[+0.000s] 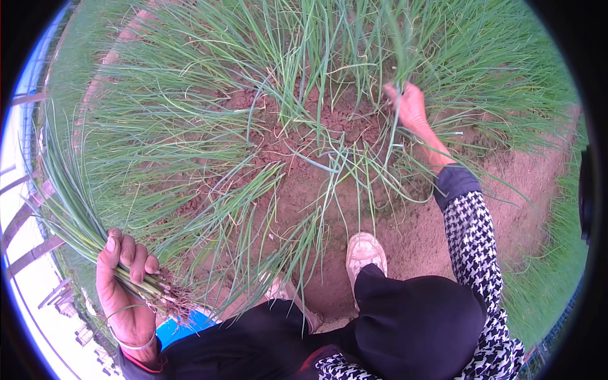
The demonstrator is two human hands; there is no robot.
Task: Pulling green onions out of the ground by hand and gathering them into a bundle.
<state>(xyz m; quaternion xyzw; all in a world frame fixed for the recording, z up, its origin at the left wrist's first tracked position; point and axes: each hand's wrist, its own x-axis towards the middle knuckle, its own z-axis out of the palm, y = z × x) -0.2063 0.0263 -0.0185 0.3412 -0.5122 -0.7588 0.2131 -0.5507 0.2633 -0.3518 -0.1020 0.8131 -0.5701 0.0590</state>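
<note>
My left hand is raised at the lower left, its fingers wrapped around a bunch of scallions. Their long green leaves point up and left, while the soil-covered roots stick out on the right of the fist. Out among the growing scallions, my right hand reaches down close to the soil. It is closed around some green scallion stalks, which are blurred above the fist. The lower ends of those stalks are hard to make out.
Dense rows of standing scallions surround a patch of loose reddish soil. Bent leaves hang over it. A bare dirt path runs at the right. Near my light-coloured shoe and knees, a blue object shows partly.
</note>
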